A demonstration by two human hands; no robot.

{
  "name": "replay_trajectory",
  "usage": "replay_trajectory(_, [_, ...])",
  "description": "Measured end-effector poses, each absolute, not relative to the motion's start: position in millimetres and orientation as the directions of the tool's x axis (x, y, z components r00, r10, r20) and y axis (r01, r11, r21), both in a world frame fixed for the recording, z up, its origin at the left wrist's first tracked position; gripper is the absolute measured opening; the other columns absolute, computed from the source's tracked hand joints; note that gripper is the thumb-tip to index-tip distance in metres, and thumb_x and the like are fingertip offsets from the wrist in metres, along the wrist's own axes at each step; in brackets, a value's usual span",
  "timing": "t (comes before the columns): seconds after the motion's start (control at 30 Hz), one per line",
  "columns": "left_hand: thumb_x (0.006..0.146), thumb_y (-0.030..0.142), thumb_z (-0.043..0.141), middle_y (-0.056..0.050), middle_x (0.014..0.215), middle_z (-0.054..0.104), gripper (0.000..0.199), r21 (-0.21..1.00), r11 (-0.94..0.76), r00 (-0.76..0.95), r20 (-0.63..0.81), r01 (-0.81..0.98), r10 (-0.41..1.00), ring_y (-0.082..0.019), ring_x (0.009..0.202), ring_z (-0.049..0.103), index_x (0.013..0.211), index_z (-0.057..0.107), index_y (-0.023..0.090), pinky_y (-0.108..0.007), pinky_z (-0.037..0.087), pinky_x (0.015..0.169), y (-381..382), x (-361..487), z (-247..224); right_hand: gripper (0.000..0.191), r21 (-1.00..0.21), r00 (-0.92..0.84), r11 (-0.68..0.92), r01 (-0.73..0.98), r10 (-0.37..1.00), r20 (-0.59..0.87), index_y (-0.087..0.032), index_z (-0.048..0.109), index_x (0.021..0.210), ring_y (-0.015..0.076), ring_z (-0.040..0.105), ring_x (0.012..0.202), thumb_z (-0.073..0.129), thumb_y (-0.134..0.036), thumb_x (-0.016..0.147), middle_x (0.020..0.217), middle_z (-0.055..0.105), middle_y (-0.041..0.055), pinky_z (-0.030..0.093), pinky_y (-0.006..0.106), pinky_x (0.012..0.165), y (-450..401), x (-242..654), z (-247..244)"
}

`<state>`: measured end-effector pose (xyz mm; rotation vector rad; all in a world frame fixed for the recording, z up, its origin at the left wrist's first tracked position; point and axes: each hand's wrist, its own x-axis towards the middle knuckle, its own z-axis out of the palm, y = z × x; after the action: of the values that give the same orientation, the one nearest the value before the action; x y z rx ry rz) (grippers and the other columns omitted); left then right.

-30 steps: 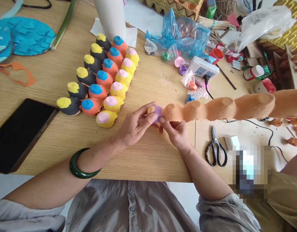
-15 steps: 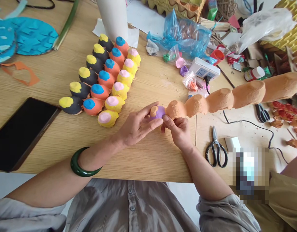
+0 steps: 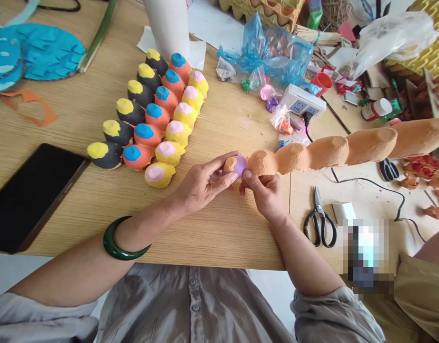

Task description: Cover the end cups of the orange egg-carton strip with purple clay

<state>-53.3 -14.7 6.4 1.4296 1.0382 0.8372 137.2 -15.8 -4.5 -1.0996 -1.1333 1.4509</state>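
Observation:
A long orange strip of egg-carton cups (image 3: 296,158) reaches from my hands toward the right edge. Its near end cup is covered in purple clay (image 3: 240,166) with an orange patch on top. My left hand (image 3: 201,183) grips this purple cup between thumb and fingers. Beside it, my right hand (image 3: 264,190) pinches the strip where the purple cup meets the first orange one, its fingers partly hidden underneath. Left of my hands lie three strips of painted cups: black with yellow tops (image 3: 114,133), orange with blue tops (image 3: 157,118) and yellow with pink tops (image 3: 180,132).
Scissors (image 3: 319,219) lie right of my right forearm. A black phone (image 3: 34,195) is at the left. Behind are a white cylinder (image 3: 167,28), a blue plastic bag (image 3: 276,47) and a power strip (image 3: 302,101) with a cord. A person sits at the right edge.
The far end of the orange strip has swung lower and toward me. Both hands keep their hold, with only slight finger shifts.

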Motion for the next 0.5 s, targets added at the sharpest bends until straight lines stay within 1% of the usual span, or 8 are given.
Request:
replay_trajectory(0.07, [0.103,0.058,0.061,-0.008,0.112,0.084,0.068,0.987,-0.008,0.359,-0.051,0.162,0.932,-0.022,0.089,0.083,0.154,0.061,0.013,-0.026,0.063,0.082,-14.4,-54.2,6.2,0.045,-0.980,-0.149,-0.110,-0.165,0.985,-0.085,-0.021,0.070,0.071,0.0084,0.051,0.051,0.090,-0.061,0.080,0.065,0.060,-0.0033,0.050,0.025,0.046,-15.6,138.0,-5.3])
replay_trajectory(0.23, [0.104,0.064,0.056,-0.005,0.100,0.084,0.070,0.981,-0.016,0.364,-0.058,0.196,0.929,-0.022,0.088,0.082,0.155,0.062,0.016,-0.026,0.062,0.079,-13.8,-55.6,4.9,0.044,-0.972,-0.177,-0.118,-0.204,0.981,-0.082,-0.020,0.070,0.067,0.0075,0.050,0.049,0.089,-0.055,0.084,0.061,0.056,-0.0048,0.049,0.024,0.046,-14.0,140.1,-5.6])
replay_trajectory(0.3, [0.105,0.064,0.054,-0.006,0.104,0.084,0.071,0.984,-0.020,0.365,-0.047,0.178,0.930,-0.022,0.087,0.082,0.157,0.061,0.016,-0.026,0.062,0.080,-14.1,-55.9,3.3,0.046,-0.967,-0.191,-0.125,-0.221,0.978,-0.083,-0.019,0.067,0.063,0.0066,0.048,0.048,0.090,-0.054,0.084,0.060,0.053,-0.0054,0.049,0.024,0.046,-13.1,140.7,-4.5])
replay_trajectory(0.37, [0.106,0.061,0.052,-0.007,0.115,0.084,0.069,0.990,-0.020,0.371,-0.034,0.141,0.928,-0.022,0.087,0.082,0.160,0.058,0.018,-0.028,0.063,0.084,-15.1,-55.9,1.2,0.051,-0.964,-0.204,-0.135,-0.229,0.975,-0.089,-0.019,0.063,0.059,0.0058,0.045,0.047,0.089,-0.054,0.085,0.058,0.051,-0.0059,0.048,0.023,0.047,-12.3,141.2,-3.3])
replay_trajectory(0.43, [0.106,0.058,0.056,-0.008,0.125,0.082,0.069,0.995,-0.012,0.387,-0.025,0.095,0.922,-0.023,0.092,0.083,0.163,0.055,0.019,-0.030,0.065,0.087,-16.6,-55.3,-0.4,0.054,-0.963,-0.212,-0.139,-0.231,0.973,-0.089,-0.019,0.060,0.057,0.0054,0.045,0.047,0.089,-0.055,0.085,0.058,0.050,-0.0059,0.048,0.023,0.047,-12.0,141.4,-2.6])
replay_trajectory(0.5, [0.102,0.057,0.063,-0.010,0.129,0.081,0.070,0.998,-0.006,0.365,-0.015,0.055,0.931,-0.025,0.097,0.083,0.161,0.057,0.019,-0.031,0.066,0.087,-18.1,-54.1,-1.0,0.053,-0.967,-0.213,-0.130,-0.220,0.973,-0.082,-0.019,0.061,0.058,0.0058,0.047,0.047,0.089,-0.056,0.085,0.059,0.052,-0.0056,0.048,0.023,0.047,-12.3,141.2,-2.8])
